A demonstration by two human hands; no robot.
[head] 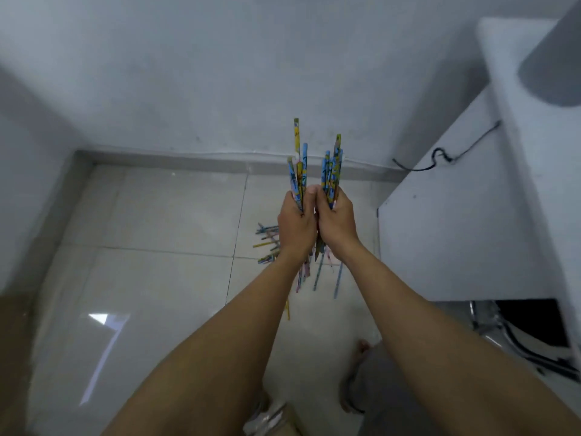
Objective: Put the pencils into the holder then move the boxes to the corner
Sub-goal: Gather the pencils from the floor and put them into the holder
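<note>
Bare foot (361, 346) on tiled floor (151, 278); left hand (297, 225) and right hand (336, 220) side by side, touching, each fisted around upright bundle of pencils (331, 171); loose pencils (267, 243) scattered on floor beneath; white surface (456, 215) at right, cable (440, 155) possibly lying on it.

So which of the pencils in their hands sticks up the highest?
The yellow pencil in the left hand. Its tip rises above the blue ones beside it and above the whole bunch in the right hand.
</note>
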